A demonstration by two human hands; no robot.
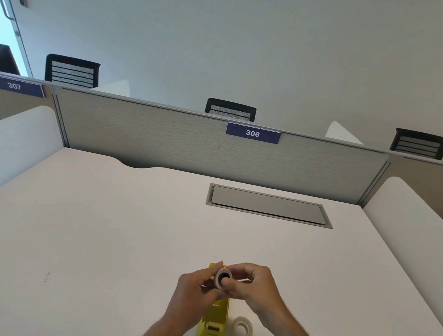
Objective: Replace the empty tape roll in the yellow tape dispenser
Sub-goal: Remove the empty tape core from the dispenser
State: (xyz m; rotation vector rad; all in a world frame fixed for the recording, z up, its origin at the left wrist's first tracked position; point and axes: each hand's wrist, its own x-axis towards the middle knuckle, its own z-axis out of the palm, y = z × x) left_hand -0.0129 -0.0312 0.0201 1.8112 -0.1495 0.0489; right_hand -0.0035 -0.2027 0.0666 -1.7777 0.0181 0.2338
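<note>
The yellow tape dispenser [212, 329] stands on the white desk near the front edge, partly hidden under my hands. Above it, my left hand [195, 289] and my right hand [252, 284] both pinch a small empty tape core [223, 277], a pale ring with a dark centre. Whether a dark hub sits inside it I cannot tell. A full roll of clear tape [242, 331] lies flat on the desk just right of the dispenser, touched by neither hand.
The white desk [96, 236] has a grey cable hatch [268, 205] set into it at the back right. A grey partition [163, 139] labelled 306 closes the far side, with white side dividers left and right. Black chair backs show beyond.
</note>
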